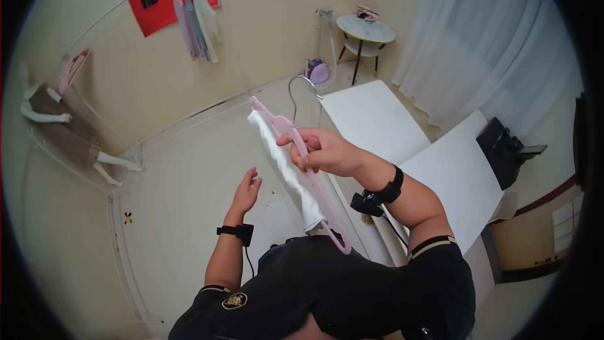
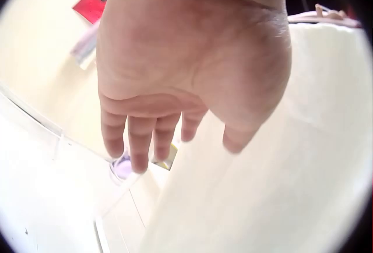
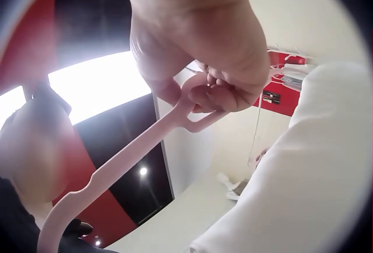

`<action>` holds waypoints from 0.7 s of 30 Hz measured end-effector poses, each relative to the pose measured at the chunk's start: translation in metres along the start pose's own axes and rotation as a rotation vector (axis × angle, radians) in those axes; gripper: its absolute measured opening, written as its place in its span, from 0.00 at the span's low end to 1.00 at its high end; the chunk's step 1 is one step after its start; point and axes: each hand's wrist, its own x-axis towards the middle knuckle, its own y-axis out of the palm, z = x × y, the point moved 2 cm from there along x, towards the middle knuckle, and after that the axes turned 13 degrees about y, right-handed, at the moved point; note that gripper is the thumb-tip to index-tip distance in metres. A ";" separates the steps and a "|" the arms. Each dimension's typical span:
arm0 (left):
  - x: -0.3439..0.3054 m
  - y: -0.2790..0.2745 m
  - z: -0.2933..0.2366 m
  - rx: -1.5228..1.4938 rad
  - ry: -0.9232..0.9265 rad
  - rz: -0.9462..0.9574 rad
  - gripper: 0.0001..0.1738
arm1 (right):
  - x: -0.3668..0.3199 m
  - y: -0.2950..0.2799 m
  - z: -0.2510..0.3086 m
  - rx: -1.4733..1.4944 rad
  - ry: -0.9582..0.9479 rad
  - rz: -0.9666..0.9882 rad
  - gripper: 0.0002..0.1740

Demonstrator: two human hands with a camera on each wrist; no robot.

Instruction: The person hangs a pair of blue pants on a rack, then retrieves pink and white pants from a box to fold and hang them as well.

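Note:
In the head view a pink hanger [image 1: 333, 232] with a metal hook slants in front of the person's chest, with white cloth [image 1: 286, 173] draped over it. The right hand [image 1: 327, 152] grips the hanger near its neck, and the right wrist view shows fingers curled round the pink plastic [image 3: 134, 151] beside the white cloth [image 3: 297, 177]. To the left of the cloth, the left hand [image 1: 246, 194] is raised and touches nothing. Its palm [image 2: 192, 61] and loosely extended fingers show in the left wrist view, with white cloth [image 2: 274, 177] beyond.
White tables [image 1: 377, 116] stand on the right, one bearing a black device [image 1: 503, 151]. Garments [image 1: 196, 22] hang on a rail at the back wall. A mannequin [image 1: 63, 116] is at the left. A round table [image 1: 366, 28] and a purple steamer [image 1: 318, 72] stand at the back.

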 end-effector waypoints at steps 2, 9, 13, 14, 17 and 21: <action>-0.004 -0.056 0.010 -0.111 0.011 -0.223 0.29 | 0.026 0.006 -0.001 -0.138 0.091 0.065 0.25; -0.038 -0.164 -0.001 -0.252 0.248 -0.531 0.33 | 0.112 0.018 0.012 -0.645 0.192 0.082 0.20; -0.049 -0.195 -0.010 -0.269 0.179 -0.711 0.27 | 0.167 0.033 0.024 -0.704 0.156 -0.045 0.16; -0.054 -0.203 -0.015 -0.005 0.176 -0.808 0.24 | 0.181 0.035 0.025 -0.676 0.150 -0.100 0.15; -0.067 -0.206 -0.016 0.401 0.132 -1.011 0.17 | 0.207 0.030 0.020 -0.654 0.112 -0.126 0.13; -0.056 -0.207 0.000 -0.385 0.064 -1.009 0.11 | 0.245 0.018 0.007 -0.784 -0.033 -0.117 0.09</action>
